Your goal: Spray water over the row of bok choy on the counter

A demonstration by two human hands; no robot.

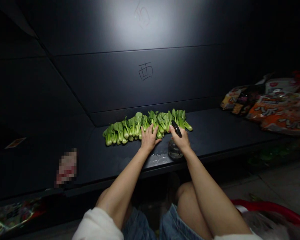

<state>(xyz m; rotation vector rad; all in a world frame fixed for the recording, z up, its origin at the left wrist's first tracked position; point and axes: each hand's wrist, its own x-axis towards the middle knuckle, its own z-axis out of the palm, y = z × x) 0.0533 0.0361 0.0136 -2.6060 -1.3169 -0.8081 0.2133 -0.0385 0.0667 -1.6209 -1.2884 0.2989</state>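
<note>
Bottle (174, 151) (right hand (182, 140)); greens (125, 130) under left hand (148, 138).

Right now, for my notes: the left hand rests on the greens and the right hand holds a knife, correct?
No: the head view shows the right hand holding a spray bottle, not a knife. The left hand does rest on the greens.

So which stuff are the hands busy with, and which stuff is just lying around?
Busy with: greens, touched by the left hand; spray bottle, held in the right hand.
Lying around: snack packets; red basket; card.
</note>
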